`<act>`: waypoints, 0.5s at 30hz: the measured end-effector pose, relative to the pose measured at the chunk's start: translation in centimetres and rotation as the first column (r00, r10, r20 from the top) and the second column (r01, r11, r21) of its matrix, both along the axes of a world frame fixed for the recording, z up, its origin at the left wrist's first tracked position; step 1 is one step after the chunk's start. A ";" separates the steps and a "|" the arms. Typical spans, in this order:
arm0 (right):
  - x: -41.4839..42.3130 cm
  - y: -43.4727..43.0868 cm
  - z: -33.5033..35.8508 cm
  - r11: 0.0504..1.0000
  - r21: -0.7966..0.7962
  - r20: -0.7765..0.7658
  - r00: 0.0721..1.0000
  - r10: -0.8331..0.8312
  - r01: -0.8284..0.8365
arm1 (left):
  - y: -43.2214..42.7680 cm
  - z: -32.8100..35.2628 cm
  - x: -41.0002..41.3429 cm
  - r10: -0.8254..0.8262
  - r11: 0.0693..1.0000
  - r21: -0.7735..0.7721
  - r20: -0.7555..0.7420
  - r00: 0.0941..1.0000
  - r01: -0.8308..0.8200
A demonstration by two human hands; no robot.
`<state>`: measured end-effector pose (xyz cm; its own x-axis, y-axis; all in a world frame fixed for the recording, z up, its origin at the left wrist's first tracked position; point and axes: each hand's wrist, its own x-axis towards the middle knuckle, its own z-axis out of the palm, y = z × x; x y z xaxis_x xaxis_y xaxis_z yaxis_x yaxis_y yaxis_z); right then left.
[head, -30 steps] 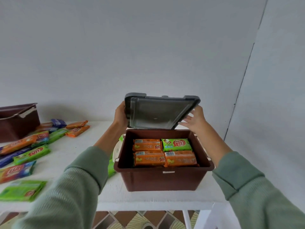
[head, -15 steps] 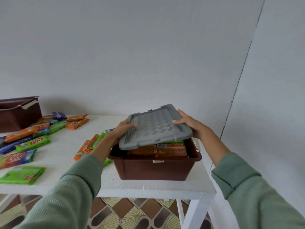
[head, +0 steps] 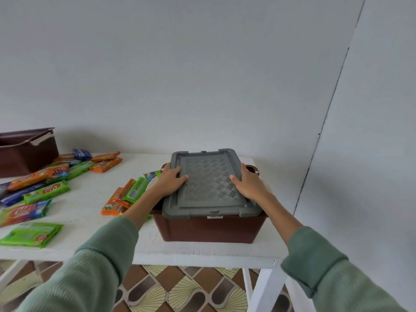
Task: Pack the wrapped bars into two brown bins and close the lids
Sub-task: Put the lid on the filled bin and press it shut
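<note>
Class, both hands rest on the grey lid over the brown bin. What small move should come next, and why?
Probably press the left hand and right hand down: the grey lid lies over the brown bin, but whether it has snapped onto the rim cannot be told.

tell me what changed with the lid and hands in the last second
The grey lid swung down from upright to lie flat on the near brown bin, closing it. The left hand and right hand slid from its side edges onto its top, pressing with flat fingers. The loose wrapped bars and the far brown bin stayed put.
</note>
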<state>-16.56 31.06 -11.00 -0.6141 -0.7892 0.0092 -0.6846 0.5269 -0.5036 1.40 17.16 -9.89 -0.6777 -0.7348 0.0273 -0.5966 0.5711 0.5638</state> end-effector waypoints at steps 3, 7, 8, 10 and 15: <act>0.5 0.2 0.0 1.000 -0.002 -0.208 0.978 -0.022 0.022 | -0.2 0.2 -0.3 0.073 0.973 -0.229 0.131 0.989 -0.042; 2.2 1.0 1.2 0.991 0.102 -0.298 0.953 -0.057 0.091 | -1.0 1.9 -1.9 0.114 0.799 -0.600 0.210 0.971 0.036; 2.7 1.4 1.4 0.986 0.127 -0.252 0.965 -0.072 0.106 | -1.5 2.4 -2.5 0.059 0.804 -0.591 0.178 0.982 0.059; 3.8 2.1 1.4 0.981 0.149 -0.186 0.978 -0.097 0.125 | -2.7 3.2 -3.9 -0.079 0.823 -0.552 0.127 0.989 0.137; 4.9 3.5 0.1 0.979 0.159 -0.148 0.984 -0.104 0.127 | -5.1 2.5 -8.3 -0.276 0.884 -0.318 0.240 0.931 0.344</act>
